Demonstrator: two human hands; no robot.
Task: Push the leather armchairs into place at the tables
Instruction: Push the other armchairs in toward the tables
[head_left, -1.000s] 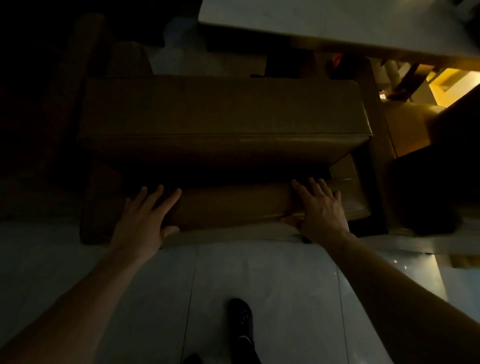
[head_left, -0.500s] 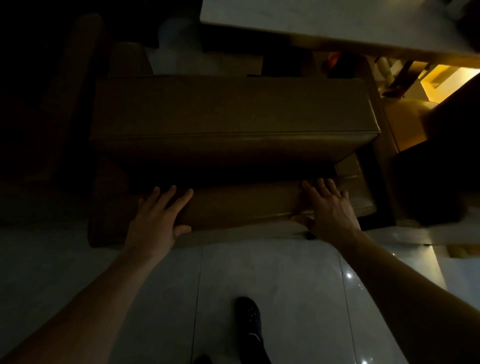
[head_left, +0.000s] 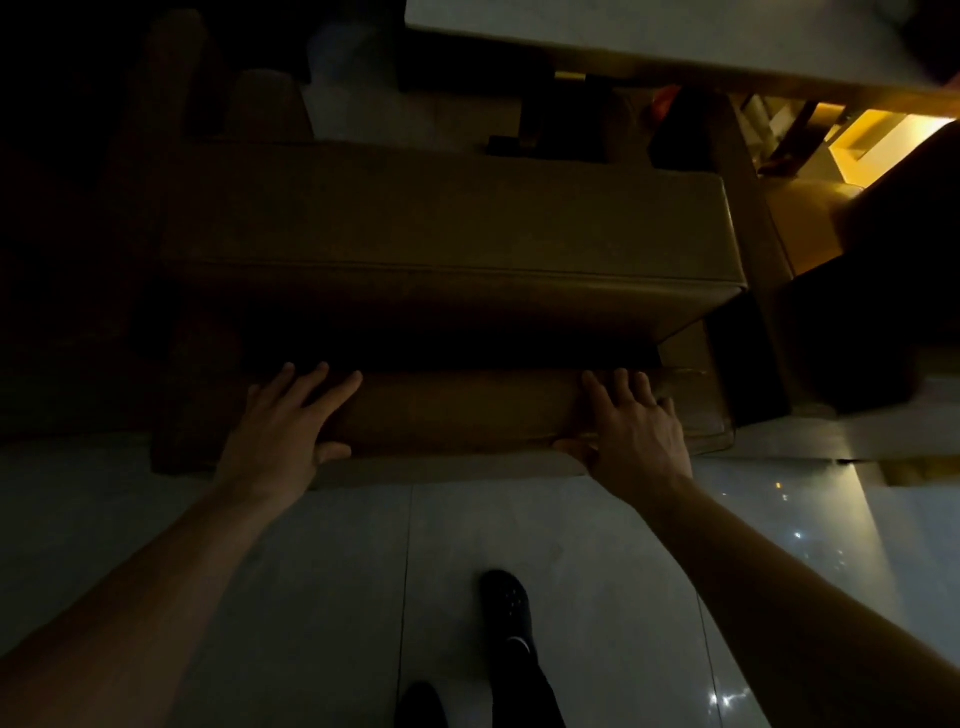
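A black shoe (head_left: 506, 608) stands on the glossy tiled floor (head_left: 322, 571).

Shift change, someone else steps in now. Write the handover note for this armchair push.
Left hand: flat, fingers straight, on the top of the armchair backrest.
Right hand: flat on the same edge, thumb down its near face.
Armchair faces the table, seat front short of its edge.
Done: both hands placed.
Left: push it in, watching the neighbouring chair on the right.
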